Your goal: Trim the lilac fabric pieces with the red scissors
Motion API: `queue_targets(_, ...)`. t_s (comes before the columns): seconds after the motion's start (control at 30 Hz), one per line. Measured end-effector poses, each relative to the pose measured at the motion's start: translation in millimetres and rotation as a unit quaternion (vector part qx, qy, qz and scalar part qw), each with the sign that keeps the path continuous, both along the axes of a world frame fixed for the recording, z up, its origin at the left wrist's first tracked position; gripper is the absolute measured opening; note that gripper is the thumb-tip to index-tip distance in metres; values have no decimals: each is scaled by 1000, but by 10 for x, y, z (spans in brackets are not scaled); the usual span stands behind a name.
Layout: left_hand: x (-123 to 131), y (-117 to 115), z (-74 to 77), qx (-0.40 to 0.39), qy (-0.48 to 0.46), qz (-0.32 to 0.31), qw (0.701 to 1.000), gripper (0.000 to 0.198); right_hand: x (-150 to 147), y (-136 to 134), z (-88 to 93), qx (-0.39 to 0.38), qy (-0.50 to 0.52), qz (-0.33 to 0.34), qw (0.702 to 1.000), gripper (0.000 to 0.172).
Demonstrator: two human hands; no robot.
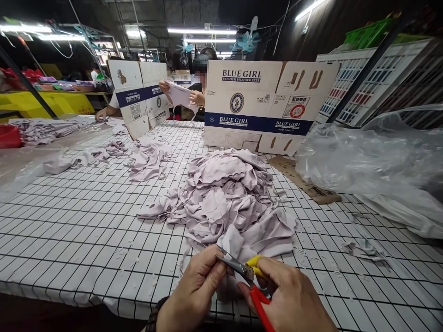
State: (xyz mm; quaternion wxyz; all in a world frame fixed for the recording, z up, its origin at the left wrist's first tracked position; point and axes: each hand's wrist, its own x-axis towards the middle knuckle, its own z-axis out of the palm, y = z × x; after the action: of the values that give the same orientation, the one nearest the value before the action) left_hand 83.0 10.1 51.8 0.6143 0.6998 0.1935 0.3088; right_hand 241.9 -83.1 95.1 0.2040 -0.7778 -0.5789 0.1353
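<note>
My right hand grips scissors with one red and one yellow handle. Their metal blades point left, to the fingertips of my left hand. That hand is closed in a pinch on a pale lilac piece of fabric at the near edge of the pile. Part of this piece is hidden behind my hands and the scissors. Just beyond them rises a large heap of pale lilac fabric pieces.
Cardboard panels stand upright across the far side of the checked table. Behind them a person's hands hold up a lilac piece. Clear plastic bags lie on the right, smaller fabric piles on the left. Small scraps dot the cloth.
</note>
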Motion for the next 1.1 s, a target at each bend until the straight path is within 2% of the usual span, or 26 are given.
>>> queue_targets(0.23,13,-3,-8,-50,-9,3,999,31,22,-4,-83,33,-29,5,999,36)
queue_targets(0.63,14,9,-33,-96,-38,-15,995,33,142,12,-210,47,-3,63,997,37)
queue_targets(0.73,23,13,-30,-127,-46,-20,991,33,149,30,-226,49,51,56,996,39)
queue_targets(0.83,15,34,-17,-146,-47,-17,988,35,175,33,-250,30,186,35,982,37)
queue_targets(0.9,13,63,-15,-114,-30,3,993,38,209,20,-279,42,277,-5,960,36)
queue_targets(1.0,64,107,-74,9,71,58,996,31,266,-26,-361,71,348,-72,932,44)
queue_targets(1.03,103,115,-120,60,122,78,988,28,283,-49,-402,68,357,-90,927,47)
queue_targets(1.1,208,122,-243,153,229,99,956,45,319,-103,-499,54,368,-124,920,50)
